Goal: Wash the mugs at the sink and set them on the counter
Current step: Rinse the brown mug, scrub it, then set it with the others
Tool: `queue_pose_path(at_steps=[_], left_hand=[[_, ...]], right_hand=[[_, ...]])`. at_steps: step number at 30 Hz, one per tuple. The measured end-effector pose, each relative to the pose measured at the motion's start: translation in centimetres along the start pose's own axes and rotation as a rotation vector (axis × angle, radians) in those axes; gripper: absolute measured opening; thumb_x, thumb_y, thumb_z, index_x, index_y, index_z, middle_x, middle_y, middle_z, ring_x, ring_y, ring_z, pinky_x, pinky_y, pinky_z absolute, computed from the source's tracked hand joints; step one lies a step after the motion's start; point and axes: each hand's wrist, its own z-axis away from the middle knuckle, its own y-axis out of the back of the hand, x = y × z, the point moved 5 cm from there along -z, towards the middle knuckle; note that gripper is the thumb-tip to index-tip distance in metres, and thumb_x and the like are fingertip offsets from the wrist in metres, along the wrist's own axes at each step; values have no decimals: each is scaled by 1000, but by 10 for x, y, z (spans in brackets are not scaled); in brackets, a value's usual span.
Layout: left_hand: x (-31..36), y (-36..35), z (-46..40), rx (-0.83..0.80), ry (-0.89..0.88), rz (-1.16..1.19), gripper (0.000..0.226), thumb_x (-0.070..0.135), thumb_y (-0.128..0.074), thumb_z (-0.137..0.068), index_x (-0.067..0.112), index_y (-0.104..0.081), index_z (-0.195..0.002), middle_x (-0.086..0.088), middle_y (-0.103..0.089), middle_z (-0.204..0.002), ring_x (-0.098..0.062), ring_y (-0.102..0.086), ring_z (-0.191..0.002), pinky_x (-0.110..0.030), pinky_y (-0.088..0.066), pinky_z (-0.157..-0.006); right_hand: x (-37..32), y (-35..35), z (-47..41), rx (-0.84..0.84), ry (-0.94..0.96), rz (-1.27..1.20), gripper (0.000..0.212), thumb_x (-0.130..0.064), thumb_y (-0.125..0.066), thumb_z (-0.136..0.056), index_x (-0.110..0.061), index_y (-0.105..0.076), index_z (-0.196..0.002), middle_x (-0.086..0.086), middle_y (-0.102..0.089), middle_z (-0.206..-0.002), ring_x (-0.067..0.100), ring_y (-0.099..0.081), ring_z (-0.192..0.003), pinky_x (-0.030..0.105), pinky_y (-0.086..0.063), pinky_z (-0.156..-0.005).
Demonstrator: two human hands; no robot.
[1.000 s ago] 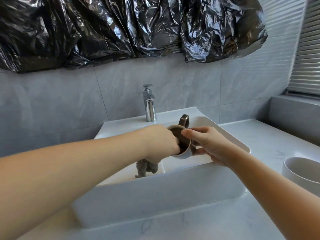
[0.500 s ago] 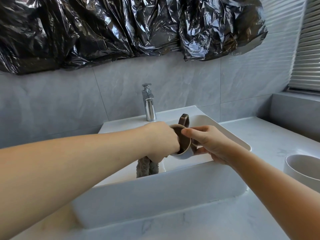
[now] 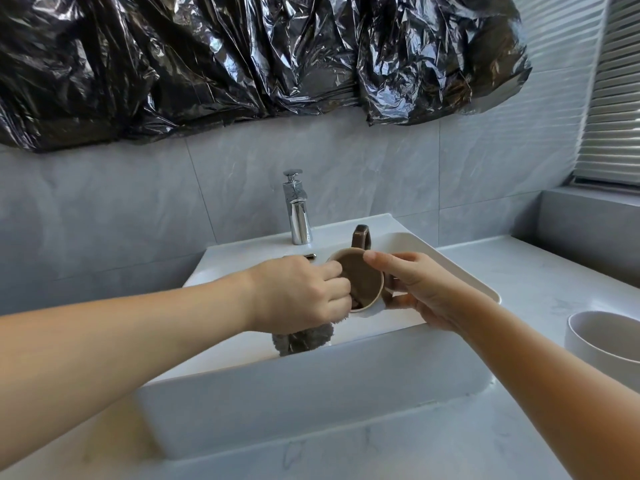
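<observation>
- Grey marble-look wall tiles (image 3: 363, 174) back a white basin (image 3: 311, 393) set on a pale tabletop (image 3: 540, 278), with crumpled black plastic sheeting (image 3: 242, 57) hung above and a chrome faucet (image 3: 297, 209) standing at the basin's rear ledge.
- We hold the brown mug (image 3: 360, 282) tipped on its side over the basin, mouth turned toward us and handle pointing up and away toward the faucet.
- Our right hand (image 3: 415, 289) grasps the mug around its body, thumb lying over the upper rim and fingers curled beneath; we judge that grip sound, since it leaves the mouth free for the other hand.
- Our left hand (image 3: 301, 296) is clenched around a grey cloth (image 3: 304, 339), whose tail hangs below the fist into the basin, and its fingers push the cloth into the mug's mouth.
- No water can be seen running from the faucet, so this looks like the scrubbing step, not the rinse.
- To do it well, we should press the cloth against the inner wall and turn the mug with the right hand so every part gets wiped, the bottom included.
- We should keep the mug low over the basin; glazed ceramic is likely slick when wet, and a slip would then be short.
- A white bowl-like vessel (image 3: 602, 344) sits on the tabletop at the right; we should leave room beside it for the clean mug.
</observation>
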Motion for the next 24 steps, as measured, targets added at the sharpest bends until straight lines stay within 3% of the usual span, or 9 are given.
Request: queue_pose_path(at_steps=[4, 6, 8, 11, 13, 15, 18, 21, 24], left_hand=[[1, 8, 0, 68, 130, 54, 18, -4, -50, -82, 11, -59, -83, -4, -53, -77, -24, -48, -67, -31, -28, -41], [1, 10, -4, 84, 189, 69, 23, -6, -42, -80, 10, -59, -82, -5, -53, -75, -25, -48, -66, -31, -33, -40], [4, 13, -6, 88, 215, 43, 28, -6, -36, -82, 11, -59, -80, -5, -53, -73, -24, -48, -64, -30, -30, -40], [8, 13, -3, 54, 220, 20, 37, -4, -28, -89, 12, -61, -82, -4, -54, -75, -24, -49, -65, -30, -26, -41], [7, 10, -5, -43, 208, 110, 32, 2, -34, -88, 13, -64, -92, -2, -57, -83, -24, -54, -73, -30, -26, -45], [0, 4, -11, -277, 248, 318, 24, 17, -46, -88, 20, -61, -107, 3, -60, -96, -22, -57, -87, -30, -31, -53], [-1, -5, -27, -576, 289, 453, 16, 31, -53, -86, 21, -55, -99, 4, -60, -90, -24, -59, -80, -34, -50, -64], [2, -10, -37, -625, 229, 413, 14, 30, -55, -85, 17, -55, -91, 2, -60, -82, -25, -57, -72, -39, -55, -66], [-7, -1, -30, -604, 124, 309, 10, 26, -54, -87, 19, -53, -93, 4, -60, -88, -25, -58, -76, -36, -50, -62]], right_hand=[[-5, -4, 4, -70, 30, -116, 27, -40, -66, -90, -20, -73, -72, -3, -59, -69, 14, -57, -67, 30, -52, -72], [-6, -4, 4, -105, 48, -143, 20, -34, -61, -93, -20, -74, -88, -7, -64, -70, 9, -61, -65, 31, -52, -78], [-5, -5, 3, -129, 44, -142, 30, -34, -64, -90, -15, -69, -112, -5, -69, -79, 9, -65, -72, 32, -53, -82], [-5, -6, 3, -83, 55, -89, 42, -33, -76, -82, -9, -69, -116, 3, -65, -84, 18, -59, -80, 35, -56, -85], [-4, -5, 1, -30, 60, -47, 45, -33, -75, -78, -1, -69, -109, 9, -54, -81, 22, -52, -78, 35, -58, -78], [-3, -5, 1, -8, 58, -5, 46, -35, -72, -78, 3, -68, -104, 10, -51, -79, 21, -50, -74, 31, -57, -69], [-3, -9, 2, -35, 41, 78, 35, -30, -72, -86, 1, -72, -104, 9, -60, -80, 17, -56, -68, 29, -56, -67], [-3, -8, 4, -32, 20, 118, 24, -23, -68, -92, -3, -74, -102, -2, -66, -71, 10, -60, -60, 36, -58, -77], [-3, -7, 3, -6, 18, 109, 26, -24, -65, -93, -2, -74, -101, -7, -59, -61, 5, -53, -53, 38, -60, -80]])
